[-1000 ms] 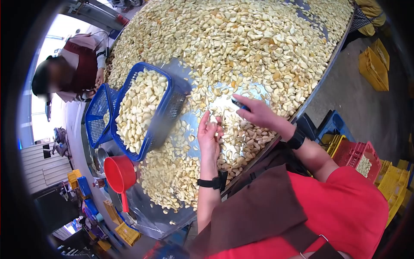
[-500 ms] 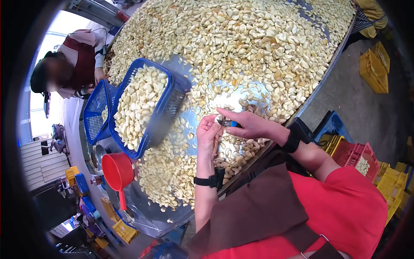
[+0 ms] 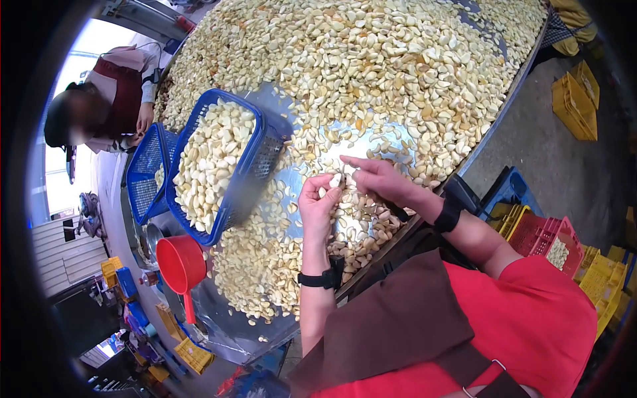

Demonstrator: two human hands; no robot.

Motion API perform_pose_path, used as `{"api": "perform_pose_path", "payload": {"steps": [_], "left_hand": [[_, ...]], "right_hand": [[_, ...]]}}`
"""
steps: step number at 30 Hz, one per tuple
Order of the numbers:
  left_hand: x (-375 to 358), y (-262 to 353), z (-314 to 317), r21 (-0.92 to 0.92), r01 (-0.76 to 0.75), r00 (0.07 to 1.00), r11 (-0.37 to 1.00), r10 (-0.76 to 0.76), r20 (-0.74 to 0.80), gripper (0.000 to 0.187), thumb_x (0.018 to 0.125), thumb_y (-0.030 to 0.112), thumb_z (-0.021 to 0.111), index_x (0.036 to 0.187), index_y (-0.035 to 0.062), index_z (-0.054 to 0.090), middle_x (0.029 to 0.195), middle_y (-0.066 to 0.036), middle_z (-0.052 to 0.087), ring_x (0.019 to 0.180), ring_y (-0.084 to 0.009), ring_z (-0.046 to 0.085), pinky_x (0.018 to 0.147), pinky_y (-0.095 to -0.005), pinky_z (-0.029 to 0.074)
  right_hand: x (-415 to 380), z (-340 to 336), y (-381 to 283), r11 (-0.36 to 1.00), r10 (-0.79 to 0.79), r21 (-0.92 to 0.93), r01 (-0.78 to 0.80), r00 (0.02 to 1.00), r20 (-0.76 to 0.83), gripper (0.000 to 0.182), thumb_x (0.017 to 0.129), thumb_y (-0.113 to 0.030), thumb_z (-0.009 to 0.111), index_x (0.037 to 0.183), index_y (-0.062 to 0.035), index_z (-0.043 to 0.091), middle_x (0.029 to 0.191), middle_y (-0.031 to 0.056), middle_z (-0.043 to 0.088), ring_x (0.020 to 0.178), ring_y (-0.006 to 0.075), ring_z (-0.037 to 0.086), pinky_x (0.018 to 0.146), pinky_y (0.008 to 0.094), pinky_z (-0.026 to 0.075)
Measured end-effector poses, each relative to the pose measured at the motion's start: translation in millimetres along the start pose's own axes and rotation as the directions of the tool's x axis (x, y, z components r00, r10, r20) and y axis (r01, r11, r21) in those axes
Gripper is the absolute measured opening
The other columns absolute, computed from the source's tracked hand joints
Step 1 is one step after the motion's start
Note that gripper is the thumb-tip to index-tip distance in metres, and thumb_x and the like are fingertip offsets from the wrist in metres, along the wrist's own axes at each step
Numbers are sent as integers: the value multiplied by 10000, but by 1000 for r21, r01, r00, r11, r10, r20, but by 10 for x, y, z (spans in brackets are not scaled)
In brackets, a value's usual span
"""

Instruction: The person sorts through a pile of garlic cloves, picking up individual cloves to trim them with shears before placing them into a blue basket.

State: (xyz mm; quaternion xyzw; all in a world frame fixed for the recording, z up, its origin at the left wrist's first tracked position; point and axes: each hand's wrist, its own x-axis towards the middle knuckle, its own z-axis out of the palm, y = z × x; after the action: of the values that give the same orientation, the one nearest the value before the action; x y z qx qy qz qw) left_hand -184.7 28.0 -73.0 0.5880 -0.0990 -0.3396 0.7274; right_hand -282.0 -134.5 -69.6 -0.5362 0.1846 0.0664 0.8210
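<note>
A pale garlic clove sits in the fingertips of the left hand, above the bright metal tabletop and just beside the fingers of the right hand; a second pale clove shows against the left palm, the fingers curled in around both. The right hand is closed round a dark tool, its index finger stretched out toward the left; the tool's handle shows below the palm, while its working end is too small to make out.

Loose cloves lie under and around both hands; a broad heap of cloves covers the far part of the tabletop. To the left, a large blue plastic basket stands tilted in the view, filled with whitish cloves; a smaller blue basket is right beside it, with a few cloves inside. Near these are a red plastic dipper, its handle toward the person, and a metal bowl, partly hidden. Beyond the baskets, a co-worker in a dark red apron leans at the table edge; on the right, a yellow crate rests on the floor, and a red crate holds more cloves.
</note>
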Motion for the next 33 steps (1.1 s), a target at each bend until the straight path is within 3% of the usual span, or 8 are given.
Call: {"api": "perform_pose_path", "payload": {"steps": [3, 7, 12, 22, 28, 30, 31, 33], "left_hand": [[10, -13, -45, -36, 46, 999, 998, -46, -2, 261, 772, -90, 635, 1006, 8, 573, 911, -20, 558, 783, -66, 531, 687, -181, 464], [32, -18, 32, 2, 25, 1000, 1000, -25, 7, 346, 766, -97, 637, 1067, 23, 516, 943, -28, 562, 800, -74, 549, 693, -191, 481], [12, 42, 109, 89, -50, 998, 995, 48, 32, 403, 765, -113, 631, 1104, 39, 473, 983, -43, 565, 818, -72, 560, 679, -182, 485], [-6, 97, 104, 167, -101, 994, 981, 91, 63, 414, 760, -125, 626, 1105, 27, 456, 969, -49, 555, 842, -85, 542, 714, -200, 477], [-25, 124, 93, 273, -87, 996, 958, 73, 60, 438, 739, -154, 606, 1109, 20, 450, 962, -46, 540, 852, -85, 512, 731, -207, 467], [-46, 90, 90, 299, -165, 984, 940, 137, 112, 436, 740, -163, 594, 1109, 24, 459, 971, -50, 540, 853, -91, 528, 727, -206, 470], [-48, 68, 95, 297, -165, 984, 940, 138, 111, 436, 740, -163, 594, 1109, 24, 459, 971, -50, 540, 853, -91, 528, 727, -206, 470], [-42, 40, 109, 75, -83, 996, 994, 80, 45, 406, 751, -153, 581, 1092, 39, 473, 971, -52, 542, 834, -104, 551, 677, -207, 486]], "right_hand": [[-20, -105, -20, 999, -22, 30, 26, 993, -120, 521, 949, -242, 487, 1435, -133, 335, 656, -65, 474, 504, -5, 395, 459, 149, 334], [54, -67, 185, 721, -485, -558, 412, 874, 18, 547, 908, -256, 556, 1384, -49, 384, 881, 125, 648, 766, 180, 614, 715, 316, 489], [-8, 68, 59, 682, -393, -615, 397, 907, 150, 648, 874, -333, 563, 1394, -26, 327, 1061, 263, 603, 973, 395, 595, 857, 399, 466], [-90, 76, -99, 737, -169, -627, 251, 967, 189, 665, 875, -332, 558, 1414, -41, 298, 909, 257, 627, 863, 363, 628, 770, 404, 483], [45, 15, 225, 514, -414, -770, 377, 896, 162, 566, 906, -216, 547, 1399, -26, 345, 769, 114, 618, 674, 194, 598, 634, 330, 468], [126, -89, 245, 929, -215, -340, 148, 962, -168, 523, 920, -211, 532, 1392, -47, 375, 730, 52, 606, 601, 114, 561, 552, 262, 442], [85, -185, 193, 971, 30, 238, 2, 991, -133, 511, 935, -220, 514, 1404, -78, 370, 705, 2, 578, 547, 48, 501, 496, 194, 403], [38, -219, 135, 974, 56, 227, -22, 988, -144, 529, 949, -219, 497, 1429, -82, 321, 690, 3, 564, 522, 47, 476, 481, 182, 404]]}}
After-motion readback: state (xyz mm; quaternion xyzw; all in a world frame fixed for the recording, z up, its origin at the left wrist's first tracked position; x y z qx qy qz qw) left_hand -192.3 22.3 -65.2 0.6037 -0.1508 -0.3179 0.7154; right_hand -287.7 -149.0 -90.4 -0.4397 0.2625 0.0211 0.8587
